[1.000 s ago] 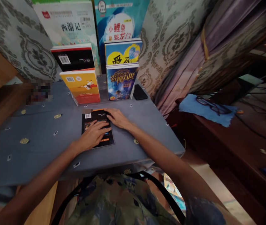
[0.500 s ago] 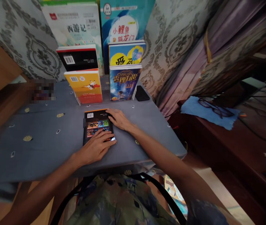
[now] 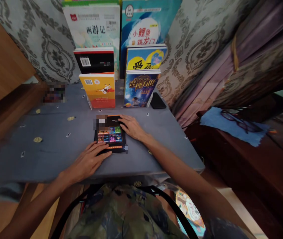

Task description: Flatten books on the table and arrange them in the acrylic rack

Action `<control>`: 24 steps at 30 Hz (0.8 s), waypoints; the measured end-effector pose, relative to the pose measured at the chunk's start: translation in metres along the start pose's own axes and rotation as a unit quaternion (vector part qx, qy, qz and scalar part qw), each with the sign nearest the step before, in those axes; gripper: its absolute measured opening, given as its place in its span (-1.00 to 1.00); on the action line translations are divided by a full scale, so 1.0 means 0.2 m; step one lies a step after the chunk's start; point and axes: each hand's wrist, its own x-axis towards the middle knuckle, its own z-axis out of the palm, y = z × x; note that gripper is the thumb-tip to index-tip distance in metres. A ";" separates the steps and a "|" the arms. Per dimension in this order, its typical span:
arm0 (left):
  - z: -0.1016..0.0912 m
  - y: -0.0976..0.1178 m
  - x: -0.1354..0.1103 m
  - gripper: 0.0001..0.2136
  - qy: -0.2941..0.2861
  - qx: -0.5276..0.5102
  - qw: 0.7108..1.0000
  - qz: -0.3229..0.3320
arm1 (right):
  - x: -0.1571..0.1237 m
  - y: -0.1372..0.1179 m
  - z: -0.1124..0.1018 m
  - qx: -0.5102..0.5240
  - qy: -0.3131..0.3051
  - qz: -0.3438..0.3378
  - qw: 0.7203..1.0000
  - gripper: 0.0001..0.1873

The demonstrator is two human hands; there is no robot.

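A dark book with small colourful pictures lies flat on the table, its long side pointing away from me. My left hand rests with fingers stretched over the book's near left corner. At the far right corner, my right hand lies with its fingertips on the cover and its fingers extended. Neither hand grips anything. Behind the book stand an orange book and a blue Charlie book on the rack, with a black book and a blue-and-yellow book behind them.
Two larger books, one pale and one teal, stand at the back against the wall. A black phone lies right of the rack. Glasses sit on a blue cloth on the dark red furniture at right.
My left hand has slid left and toward me, uncovering the lower part of the cover. My right hand stays at the far right corner. The whole view has shifted slightly.
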 end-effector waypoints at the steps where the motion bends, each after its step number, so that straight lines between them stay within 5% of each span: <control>1: 0.00 -0.01 -0.03 -0.58 0.008 0.002 1.000 -0.010 | -0.01 -0.01 0.00 -0.006 -0.001 -0.007 1.000 -0.62; 14: 0.01 0.01 -0.17 -0.48 0.019 0.062 0.998 -0.025 | -0.51 -0.32 -0.12 0.031 -0.081 -0.129 0.988 -0.53; 17: 0.01 0.07 -0.23 -0.43 0.016 0.075 0.997 -0.001 | -0.61 -0.36 -0.14 0.035 -0.100 -0.141 0.984 -0.38; 21: 0.00 0.19 -0.32 -0.44 0.008 0.098 0.995 0.021 | -0.77 -0.40 -0.13 0.024 -0.114 -0.176 0.977 -0.43; 24: -0.09 0.28 -0.36 -0.44 0.018 0.086 0.994 0.067 | -0.85 -0.45 -0.17 0.032 -0.052 -0.202 0.978 -0.52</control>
